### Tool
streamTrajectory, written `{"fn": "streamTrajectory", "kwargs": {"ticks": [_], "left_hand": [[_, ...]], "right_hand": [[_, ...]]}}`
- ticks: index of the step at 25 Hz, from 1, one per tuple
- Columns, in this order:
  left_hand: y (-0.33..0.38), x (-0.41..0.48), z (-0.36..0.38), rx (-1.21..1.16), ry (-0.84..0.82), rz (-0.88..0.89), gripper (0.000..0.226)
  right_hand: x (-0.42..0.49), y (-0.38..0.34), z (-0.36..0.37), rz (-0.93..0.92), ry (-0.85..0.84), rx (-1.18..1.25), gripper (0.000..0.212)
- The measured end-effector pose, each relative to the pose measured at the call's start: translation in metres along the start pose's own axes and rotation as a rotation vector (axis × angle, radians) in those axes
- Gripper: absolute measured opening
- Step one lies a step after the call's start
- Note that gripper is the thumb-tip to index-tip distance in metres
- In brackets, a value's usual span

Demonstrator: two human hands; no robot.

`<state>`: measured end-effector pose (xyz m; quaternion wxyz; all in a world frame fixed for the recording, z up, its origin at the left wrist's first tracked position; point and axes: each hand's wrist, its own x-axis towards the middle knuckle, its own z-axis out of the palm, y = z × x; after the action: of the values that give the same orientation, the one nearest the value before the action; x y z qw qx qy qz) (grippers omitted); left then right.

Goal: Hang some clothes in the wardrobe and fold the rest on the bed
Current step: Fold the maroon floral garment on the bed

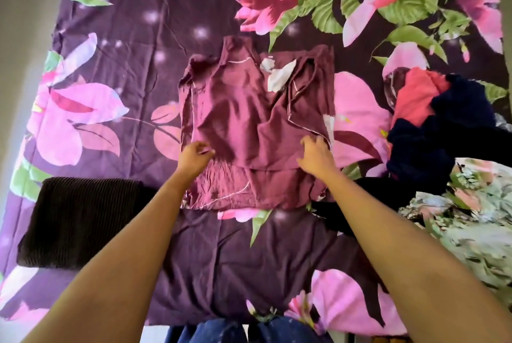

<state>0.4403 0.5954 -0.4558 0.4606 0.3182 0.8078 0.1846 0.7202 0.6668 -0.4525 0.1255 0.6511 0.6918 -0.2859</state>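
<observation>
A maroon garment (pixel 249 115) with thin pale piping lies spread flat in the middle of the bed (pixel 133 37), partly folded, a white patch showing near its top right. My left hand (pixel 195 155) rests on its lower left part, fingers curled and seeming to pinch the fabric. My right hand (pixel 315 154) lies on the lower right part with fingers spread and bent over the cloth edge. A heap of unfolded clothes (pixel 437 120), coral and navy, sits to the right.
A folded dark brown ribbed garment (pixel 80 220) lies at the bed's left side. A pale floral cloth (pixel 471 218) is bunched at the right edge. A black garment (pixel 368 204) pokes out under my right forearm. The bedsheet is purple with large pink flowers.
</observation>
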Motion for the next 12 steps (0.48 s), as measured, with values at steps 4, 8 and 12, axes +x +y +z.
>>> {"fn": "streamTrajectory", "kwargs": {"ticks": [4,8,12], "left_hand": [[-0.044,-0.006,0.021,0.077,0.029,-0.158,0.034],[-0.068,-0.006,0.036,0.065,0.099,-0.246,0.038],[-0.098,-0.013,0.047,0.092,0.118,-0.326,0.039]], "right_hand": [[-0.008,0.03,0.051,0.236,-0.081,0.193,0.041],[-0.019,0.04,0.075,0.372,-0.007,0.331,0.047],[-0.038,0.046,0.098,0.448,0.181,0.228,0.056]]}}
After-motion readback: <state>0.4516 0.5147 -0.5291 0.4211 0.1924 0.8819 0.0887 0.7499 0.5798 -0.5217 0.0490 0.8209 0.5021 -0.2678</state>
